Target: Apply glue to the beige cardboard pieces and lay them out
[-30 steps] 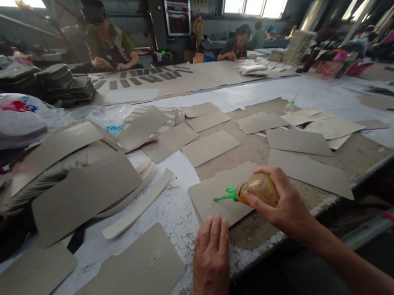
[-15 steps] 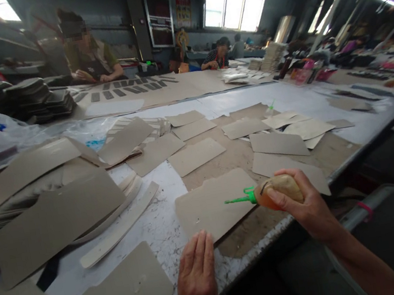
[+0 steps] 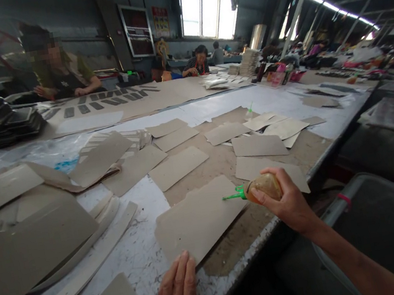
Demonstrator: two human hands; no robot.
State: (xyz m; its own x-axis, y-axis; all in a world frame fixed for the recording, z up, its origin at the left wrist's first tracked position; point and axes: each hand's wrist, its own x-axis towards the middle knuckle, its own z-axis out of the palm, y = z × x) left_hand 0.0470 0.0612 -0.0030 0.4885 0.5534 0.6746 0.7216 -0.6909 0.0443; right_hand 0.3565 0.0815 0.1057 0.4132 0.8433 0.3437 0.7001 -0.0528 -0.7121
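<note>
My right hand (image 3: 291, 202) is wrapped round a glue bottle (image 3: 266, 187) with amber contents and a green nozzle (image 3: 233, 196). The bottle lies on its side in my grip, its nozzle pointing left over the right part of a grey-beige board (image 3: 197, 218). Whether the tip touches the board, I cannot tell. With fingers outstretched and side by side, my left hand (image 3: 179, 291) rests flat at the board's near left corner. A small dark hole shows in the board close to those fingertips.
Similar boards (image 3: 179, 166) lie scattered beyond, and a larger stack (image 3: 33, 255) is at left. A narrow curved strip (image 3: 91, 261) sits between. The table edge (image 3: 259, 248) runs diagonally at right, above a grey bin (image 3: 379, 222). A co-worker (image 3: 64, 74) sits across the table.
The view has swung to the right, so the scene shifts left. The bottle's nozzle has moved rightward over the board. My left hand stays at the board's near left corner.
</note>
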